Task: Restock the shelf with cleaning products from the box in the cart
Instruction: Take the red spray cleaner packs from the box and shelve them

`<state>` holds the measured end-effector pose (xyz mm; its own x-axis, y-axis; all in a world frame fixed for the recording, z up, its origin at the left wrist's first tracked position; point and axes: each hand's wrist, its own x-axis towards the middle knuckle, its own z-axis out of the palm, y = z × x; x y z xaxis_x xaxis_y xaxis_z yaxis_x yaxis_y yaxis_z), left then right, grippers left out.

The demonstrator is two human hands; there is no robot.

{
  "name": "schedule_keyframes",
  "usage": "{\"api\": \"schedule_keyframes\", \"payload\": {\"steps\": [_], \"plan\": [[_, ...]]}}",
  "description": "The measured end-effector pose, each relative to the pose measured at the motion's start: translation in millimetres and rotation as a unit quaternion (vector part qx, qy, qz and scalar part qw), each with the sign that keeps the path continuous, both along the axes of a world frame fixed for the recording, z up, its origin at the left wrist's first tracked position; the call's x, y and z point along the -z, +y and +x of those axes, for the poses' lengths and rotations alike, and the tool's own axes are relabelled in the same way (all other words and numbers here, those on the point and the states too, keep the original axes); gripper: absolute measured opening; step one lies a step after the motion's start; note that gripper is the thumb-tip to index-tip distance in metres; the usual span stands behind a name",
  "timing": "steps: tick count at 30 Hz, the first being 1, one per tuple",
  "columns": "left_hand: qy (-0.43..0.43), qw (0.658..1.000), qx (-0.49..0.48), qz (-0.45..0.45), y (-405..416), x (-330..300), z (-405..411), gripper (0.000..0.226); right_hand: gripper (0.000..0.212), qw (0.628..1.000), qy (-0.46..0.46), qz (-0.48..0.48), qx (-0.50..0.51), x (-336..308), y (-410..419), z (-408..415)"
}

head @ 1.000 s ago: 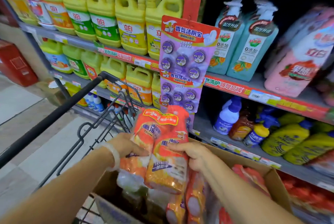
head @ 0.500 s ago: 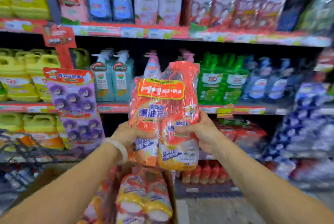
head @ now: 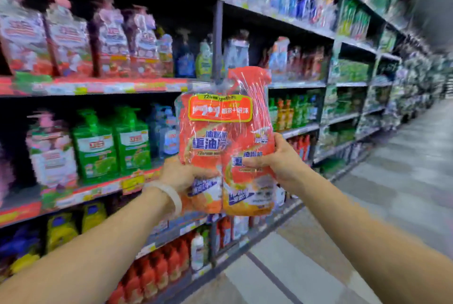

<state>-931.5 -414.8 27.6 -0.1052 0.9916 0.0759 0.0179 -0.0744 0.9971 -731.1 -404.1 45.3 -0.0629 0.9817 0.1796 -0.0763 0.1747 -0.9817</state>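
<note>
An orange twin pack of cleaner (head: 226, 137), two bottles wrapped in clear plastic with a red and yellow label, is held upright at chest height in front of the shelves. My left hand (head: 182, 176), with a pale bangle at the wrist, grips its lower left side. My right hand (head: 277, 159) grips its right side, thumb across the front. The cart and the box are out of view.
Long shelving (head: 98, 86) runs along the left, packed with pink, green, blue and yellow bottles. Red bottles (head: 157, 269) fill the lowest shelf. A grey upright post (head: 217, 41) stands behind the pack. The tiled aisle floor (head: 392, 193) stretches away on the right.
The pack has been lifted out of the box and carried up and to the right. My view has swung from the cart to further along the aisle.
</note>
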Motion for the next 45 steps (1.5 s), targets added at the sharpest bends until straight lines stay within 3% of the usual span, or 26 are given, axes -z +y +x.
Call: {"api": "schedule_keyframes", "payload": {"steps": [7, 13, 30, 45], "plan": [[0.006, 0.996, 0.085, 0.025, 87.5, -1.6, 111.7, 0.028, 0.072, 0.996, -0.022, 0.006, 0.081, -2.5, 53.8, 114.7], [-0.033, 0.992, 0.119, 0.005, 193.1, -7.1, 183.2, 0.021, 0.064, 0.993, -0.028, 0.005, 0.114, -10.4, 147.0, 181.5], [-0.002, 0.981, 0.167, 0.097, 473.4, -51.2, 395.7, 0.03, 0.063, 0.981, -0.043, 0.042, 0.183, -40.0, 418.9, 388.4], [-0.034, 0.989, 0.096, 0.106, 712.5, -82.8, 624.3, 0.032, 0.057, 0.983, -0.082, 0.089, 0.138, -95.8, 664.3, 610.2]]}}
